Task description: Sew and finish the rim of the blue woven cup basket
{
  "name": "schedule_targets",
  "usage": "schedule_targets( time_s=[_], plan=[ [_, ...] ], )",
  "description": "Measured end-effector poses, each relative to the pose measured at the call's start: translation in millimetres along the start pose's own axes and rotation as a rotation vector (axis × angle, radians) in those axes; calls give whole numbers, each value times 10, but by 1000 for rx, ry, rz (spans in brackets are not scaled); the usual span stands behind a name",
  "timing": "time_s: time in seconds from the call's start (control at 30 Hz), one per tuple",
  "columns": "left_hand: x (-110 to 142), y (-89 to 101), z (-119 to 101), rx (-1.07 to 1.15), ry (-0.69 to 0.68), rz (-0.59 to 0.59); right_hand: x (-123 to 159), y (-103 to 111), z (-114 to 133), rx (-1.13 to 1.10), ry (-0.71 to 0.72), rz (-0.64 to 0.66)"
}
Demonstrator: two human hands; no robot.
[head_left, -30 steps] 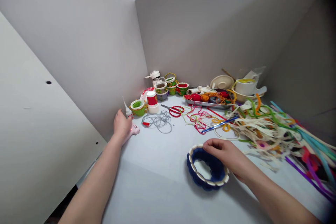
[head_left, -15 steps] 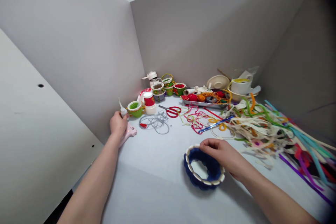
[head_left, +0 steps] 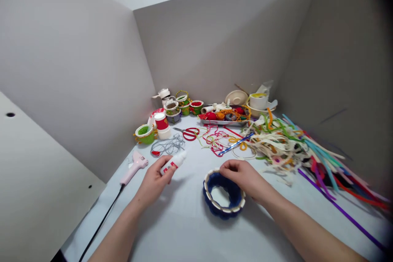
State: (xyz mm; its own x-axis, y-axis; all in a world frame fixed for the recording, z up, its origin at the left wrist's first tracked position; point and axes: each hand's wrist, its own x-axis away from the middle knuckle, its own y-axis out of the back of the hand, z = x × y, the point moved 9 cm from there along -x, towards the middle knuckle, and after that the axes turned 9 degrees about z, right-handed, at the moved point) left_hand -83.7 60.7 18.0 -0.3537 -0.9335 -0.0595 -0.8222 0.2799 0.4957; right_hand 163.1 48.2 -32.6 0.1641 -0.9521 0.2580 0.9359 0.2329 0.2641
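Observation:
My left hand (head_left: 158, 178) is closed around a small white glue bottle (head_left: 174, 163) with a red label, held above the table and tilted with its tip to the upper right. Pinched at the far rim by my right hand (head_left: 242, 176) is a round dark blue woven basket (head_left: 225, 200) with a white edging. Its inside faces up, and a pale bottom shows. To the left of my left hand lies a pink glue gun (head_left: 134, 168) with a black cord.
Red-handled scissors (head_left: 190, 134), grey yarn (head_left: 168, 144) and a blue pen-like stick (head_left: 236, 145) lie beyond my hands. Small decorated baskets (head_left: 145, 134) stand back left. A metal tray (head_left: 224, 123) holds yarn balls. Tangled coloured strips (head_left: 279, 147) spread along the right. Grey panels surround the table.
My left hand has brought the white bottle from beside the glue gun at the left wall toward the basket. My right hand keeps its pinch on the rim. The view has shifted.

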Motion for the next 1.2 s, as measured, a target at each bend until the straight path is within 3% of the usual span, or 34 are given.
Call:
schedule_targets(
  time_s=[0.13,0.3,0.4,0.73,1.2],
  plan=[
    [62,10,161,99,82,25,-9,48,-7,57,38,-39],
    [105,131,449,314,116,-111,-24,61,-22,67,63,-50],
    [105,121,518,348,107,-122,-25,63,3,81,73,-38],
    [95,-2,271,149,-26,-84,192,309,394,215,276,-116],
    [156,-33,-34,182,-91,-110,281,272,550,292,459,-175]
  ],
)
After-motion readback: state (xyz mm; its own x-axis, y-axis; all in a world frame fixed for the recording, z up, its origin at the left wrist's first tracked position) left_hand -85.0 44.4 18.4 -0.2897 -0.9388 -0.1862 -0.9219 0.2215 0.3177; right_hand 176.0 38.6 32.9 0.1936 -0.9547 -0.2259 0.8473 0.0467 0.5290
